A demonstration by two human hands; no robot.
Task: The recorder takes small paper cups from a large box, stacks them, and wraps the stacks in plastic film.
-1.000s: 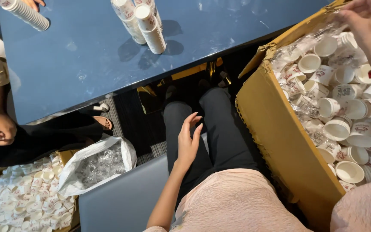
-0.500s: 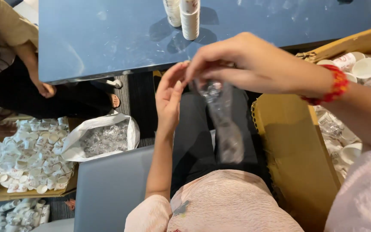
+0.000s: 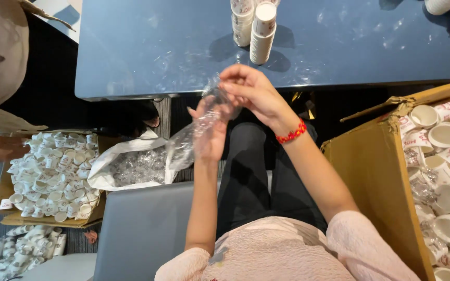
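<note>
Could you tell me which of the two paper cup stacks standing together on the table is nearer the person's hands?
The right stack: it reaches closer to the table edge and the right hand than the left stack behind it.

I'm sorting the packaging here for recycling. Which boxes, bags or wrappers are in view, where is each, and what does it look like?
Clear wrapper: crinkled plastic, held by both hands above the lap.
White bag: open, on the floor at left, clear plastic inside.
Right box: brown cardboard, open, full of white cups.
Left box: shallow brown cardboard, small white cups.
</note>
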